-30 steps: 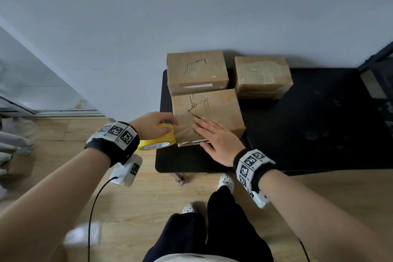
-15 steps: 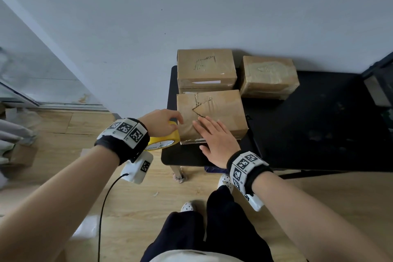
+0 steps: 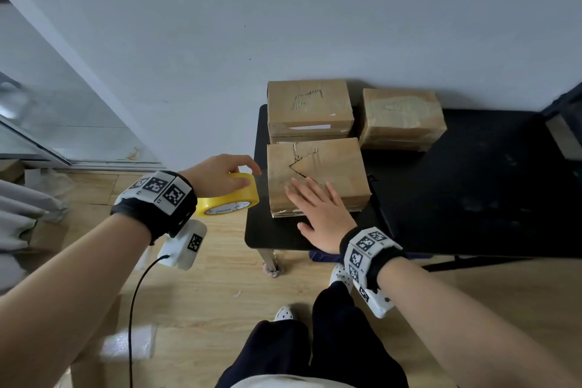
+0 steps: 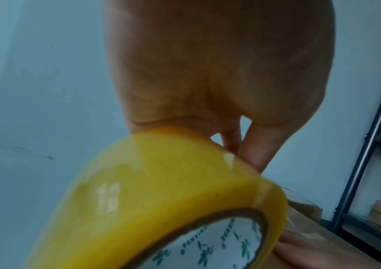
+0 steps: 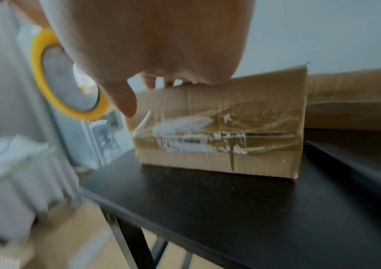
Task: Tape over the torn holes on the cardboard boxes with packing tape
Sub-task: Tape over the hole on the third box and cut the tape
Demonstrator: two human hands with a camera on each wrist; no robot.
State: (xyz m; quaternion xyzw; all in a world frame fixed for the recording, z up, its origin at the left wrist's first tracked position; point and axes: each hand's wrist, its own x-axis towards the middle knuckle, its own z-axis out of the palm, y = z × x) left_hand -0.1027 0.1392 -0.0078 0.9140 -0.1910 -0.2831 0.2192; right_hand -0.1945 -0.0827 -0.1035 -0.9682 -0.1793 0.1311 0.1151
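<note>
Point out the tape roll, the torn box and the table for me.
tape roll (image 3: pixel 231 200), head view, yellow outer band.
torn box (image 3: pixel 333 156), head view, top face beside the tear.
table (image 3: pixel 472 198), head view, bare black top.

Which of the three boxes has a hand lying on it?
The front box, nearest the person: the right hand lies flat on its torn top. The two rear boxes by the wall, left and right, are untouched.

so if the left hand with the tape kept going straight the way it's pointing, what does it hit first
Most likely the left side of the nearest box. The left hand holds the tape roll just off the table edge, fingers aimed at that box, with a small gap between; exact height is unclear.
</note>
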